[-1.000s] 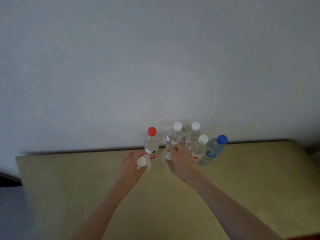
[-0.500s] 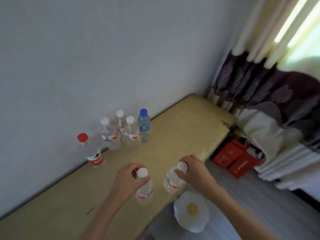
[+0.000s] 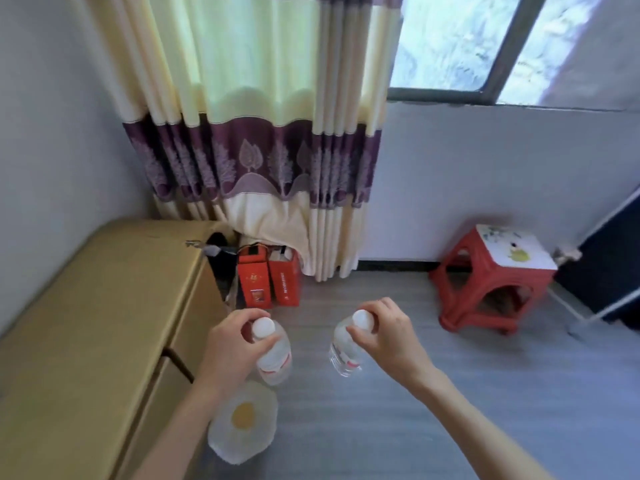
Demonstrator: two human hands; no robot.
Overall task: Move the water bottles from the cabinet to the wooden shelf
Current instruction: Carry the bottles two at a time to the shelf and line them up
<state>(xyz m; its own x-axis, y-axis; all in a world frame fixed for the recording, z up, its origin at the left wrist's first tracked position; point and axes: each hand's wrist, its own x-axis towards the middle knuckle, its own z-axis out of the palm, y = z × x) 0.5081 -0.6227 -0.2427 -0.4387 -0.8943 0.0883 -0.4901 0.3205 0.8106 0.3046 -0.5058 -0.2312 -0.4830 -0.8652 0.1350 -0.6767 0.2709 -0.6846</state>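
Both hands have lifted their bottles off the tabletop (image 3: 97,306): the left hand (image 3: 230,344) and right hand (image 3: 388,337) now carry them mid-frame over the floor (image 3: 450,393), view turned toward the curtain (image 3: 256,98).

Left hand (image 3: 231,344) grips left bottle (image 3: 273,355) by the neck; right hand (image 3: 386,337) grips right bottle (image 3: 344,351) likewise. Both hang over grey floor (image 3: 381,427), beside tan cabinet (image 3: 97,306). Red stool (image 3: 491,278) under the window; red boxes (image 3: 268,278) by curtain (image 3: 256,133).
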